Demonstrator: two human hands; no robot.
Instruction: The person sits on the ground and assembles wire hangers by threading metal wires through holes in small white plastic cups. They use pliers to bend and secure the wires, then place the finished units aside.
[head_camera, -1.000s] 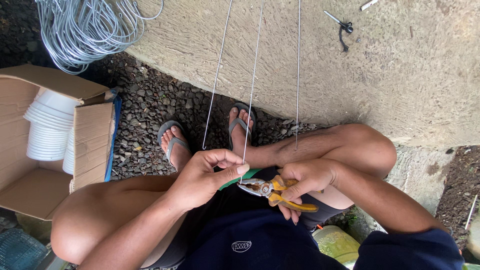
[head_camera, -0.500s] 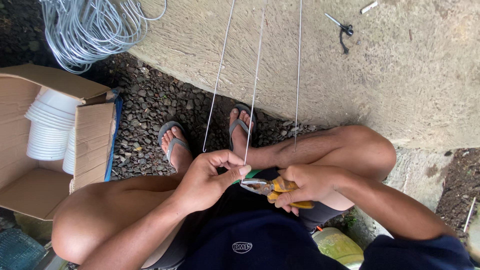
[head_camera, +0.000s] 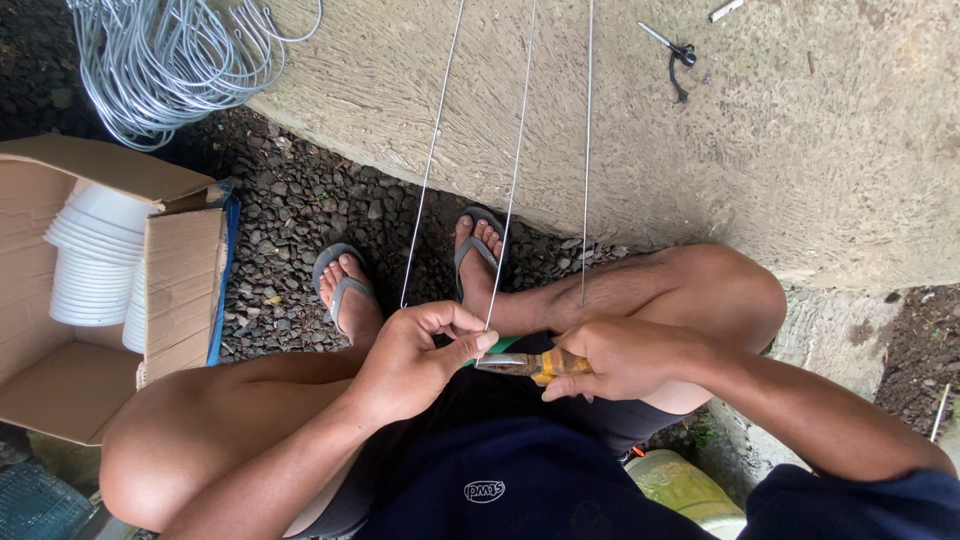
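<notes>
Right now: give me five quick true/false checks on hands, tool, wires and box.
1. The right hand grips yellow-handled pliers. True.
2. The left hand rests on the gravel. False: it pinches a thin wire at the pliers' tip.
3. The cardboard box holds stacked white cups. True.
4. The wire coil lies inside the box. False: it lies above it, outside.
5. Three thin wires run across the concrete. True.

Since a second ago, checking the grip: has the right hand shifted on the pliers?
Yes. The right hand has closed over the yellow-handled pliers, hiding most of the handles, while staying beside the right knee.
</notes>
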